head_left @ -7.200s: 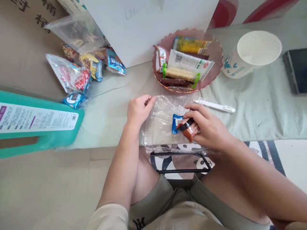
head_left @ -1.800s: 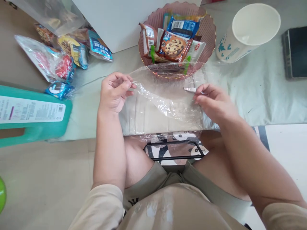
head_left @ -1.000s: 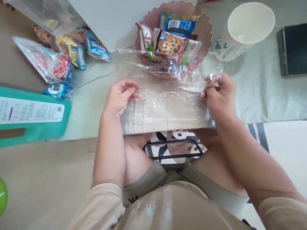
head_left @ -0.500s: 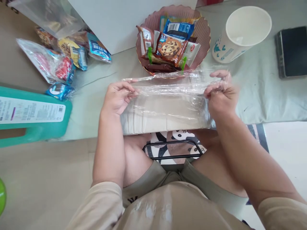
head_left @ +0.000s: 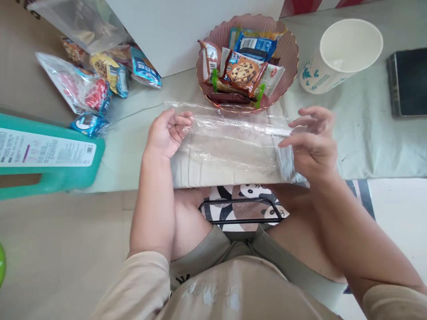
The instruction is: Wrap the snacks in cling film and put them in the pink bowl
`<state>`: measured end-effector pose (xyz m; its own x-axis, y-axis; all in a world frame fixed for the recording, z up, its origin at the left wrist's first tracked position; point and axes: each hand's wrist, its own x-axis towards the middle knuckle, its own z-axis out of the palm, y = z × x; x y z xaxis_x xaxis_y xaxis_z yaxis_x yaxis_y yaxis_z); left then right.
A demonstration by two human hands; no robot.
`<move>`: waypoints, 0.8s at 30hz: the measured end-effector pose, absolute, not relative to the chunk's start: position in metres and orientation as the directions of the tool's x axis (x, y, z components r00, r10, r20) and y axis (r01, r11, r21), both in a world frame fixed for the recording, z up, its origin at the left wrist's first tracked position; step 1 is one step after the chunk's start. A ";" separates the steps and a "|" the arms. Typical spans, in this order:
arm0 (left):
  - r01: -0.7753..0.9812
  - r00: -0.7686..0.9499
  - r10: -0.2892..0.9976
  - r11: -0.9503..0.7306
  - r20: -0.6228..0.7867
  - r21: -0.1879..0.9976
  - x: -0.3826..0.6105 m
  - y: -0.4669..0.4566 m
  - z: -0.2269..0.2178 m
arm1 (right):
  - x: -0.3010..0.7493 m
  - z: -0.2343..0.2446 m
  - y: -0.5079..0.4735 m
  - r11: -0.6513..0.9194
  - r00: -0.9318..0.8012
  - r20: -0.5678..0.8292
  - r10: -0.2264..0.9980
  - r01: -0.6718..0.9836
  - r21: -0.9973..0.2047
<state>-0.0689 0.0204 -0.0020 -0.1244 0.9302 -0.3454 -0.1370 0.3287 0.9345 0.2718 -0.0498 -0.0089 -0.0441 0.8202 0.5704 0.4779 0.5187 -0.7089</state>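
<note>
A clear plastic bag (head_left: 230,133) stretches across the table's front part, creased and see-through. My left hand (head_left: 169,132) pinches its left end between thumb and fingers. At the other end my right hand (head_left: 313,140) has its fingers spread beside the film, and no grip on it shows. Just beyond the bag stands a pink scalloped glass bowl (head_left: 290,66) with a gold rim. It holds several wrapped snacks, among them a brown cookie packet (head_left: 243,73) and a blue packet (head_left: 255,46).
To the right are a white paper cup (head_left: 350,49) and a black phone-like box (head_left: 410,82). At left lie bagged snacks (head_left: 90,89) and a green plastic jug (head_left: 50,146). A white box (head_left: 200,26) stands behind. The table's front edge runs above my lap.
My right hand's fingers have opened away from the film, and the bag's right end has dropped lower. My left hand keeps its pinch. The view has shifted slightly.
</note>
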 end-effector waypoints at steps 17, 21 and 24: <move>-0.052 0.062 0.957 0.287 -0.283 0.957 -0.089 0.013 -0.002 | 0.282 -0.020 -0.056 0.670 -0.552 0.392 0.736 0.678 -0.302; 0.009 0.045 0.951 0.305 -0.305 0.952 -0.088 0.008 0.001 | 0.271 -0.007 -0.068 0.669 -0.551 0.410 0.727 0.701 -0.246; 0.037 0.042 0.969 0.243 -0.244 0.969 -0.086 0.005 0.003 | 0.264 0.008 -0.079 0.608 -0.494 0.396 0.774 0.756 -0.245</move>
